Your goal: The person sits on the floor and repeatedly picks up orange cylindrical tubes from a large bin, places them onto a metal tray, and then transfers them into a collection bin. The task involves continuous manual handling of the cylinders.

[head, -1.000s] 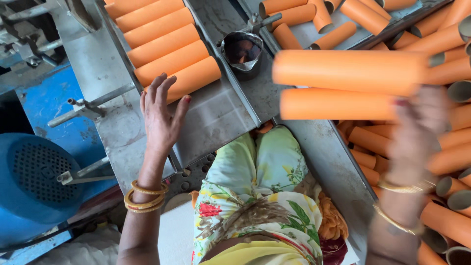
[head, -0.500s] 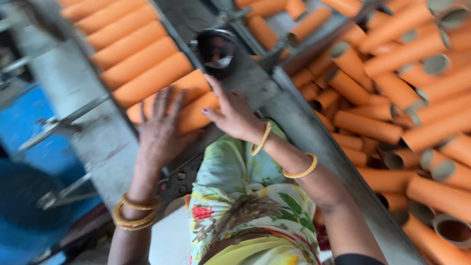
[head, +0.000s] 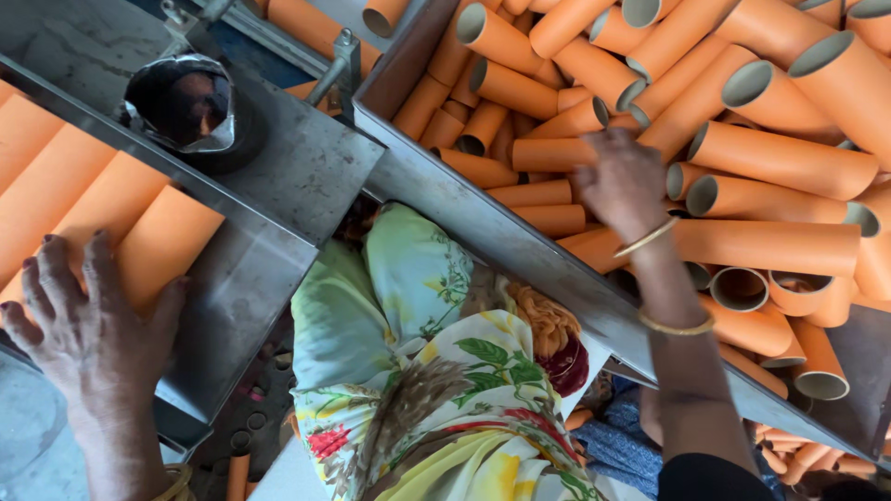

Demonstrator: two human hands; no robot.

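Observation:
My left hand (head: 93,325) lies flat, fingers spread, against the nearest of a row of orange tubes (head: 102,218) lined up on a sloped metal chute (head: 278,167) at the left. My right hand (head: 624,181) reaches into a metal bin (head: 492,237) heaped with several loose orange cardboard tubes (head: 780,158). Its fingers curl down onto a tube in the pile; whether they grip it is hidden. Gold bangles circle both wrists.
A round dark cup lined with foil (head: 186,102) sits on the chute's metal plate. A metal clamp bracket (head: 342,57) stands at the bin's corner. My floral clothing (head: 418,371) fills the gap between chute and bin. More orange tubes lie below the bin at lower right.
My right hand has left the chute and swung right into the bin of loose tubes. My left hand stays on the tube row, and the view has shifted down and right.

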